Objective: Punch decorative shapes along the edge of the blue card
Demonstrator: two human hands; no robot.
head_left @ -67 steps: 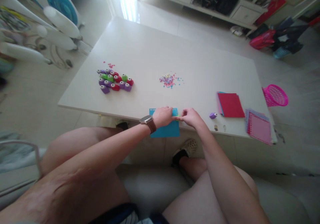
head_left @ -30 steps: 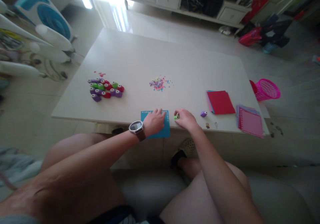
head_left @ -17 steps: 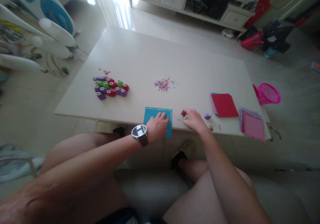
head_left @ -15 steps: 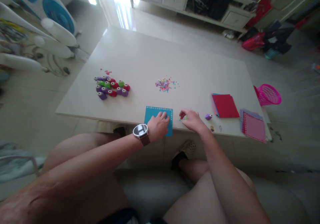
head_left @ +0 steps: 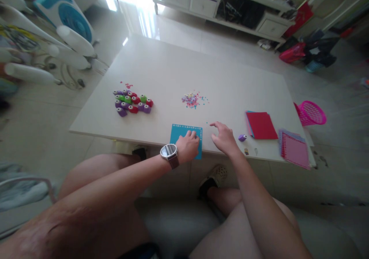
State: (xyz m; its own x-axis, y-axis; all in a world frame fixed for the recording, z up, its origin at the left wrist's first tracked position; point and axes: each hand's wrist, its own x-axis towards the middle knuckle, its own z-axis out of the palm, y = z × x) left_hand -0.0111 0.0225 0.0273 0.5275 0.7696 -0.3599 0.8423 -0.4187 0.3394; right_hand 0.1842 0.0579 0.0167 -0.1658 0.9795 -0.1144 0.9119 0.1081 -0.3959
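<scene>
My left hand (head_left: 188,144) rests on a blue paper square (head_left: 177,132), its fingers spread a little and bent over the sheet. Small cut-out shapes run along the sheet's top and right edges, and its lower part juts past the table edge. To the right, my right hand (head_left: 224,139) hovers at the table, index finger stretched out and thumb apart. Just beyond that fingertip lies a tiny blue paper bit (head_left: 206,122). Whether anything is under the curled fingers is hidden. A purple craft punch (head_left: 242,137) stands right of this hand.
Several coloured punches (head_left: 133,103) are grouped on the left of the white table (head_left: 230,78). A confetti pile (head_left: 190,99) lies mid-table. At right are a stack of red paper (head_left: 261,125) and punched pink sheets (head_left: 294,149). A pink basket (head_left: 312,113) stands beyond the table's right edge.
My right hand's index finger and thumb have opened from a curl. The green thing seen under that hand is out of sight, and a blue bit now shows near the fingertip.
</scene>
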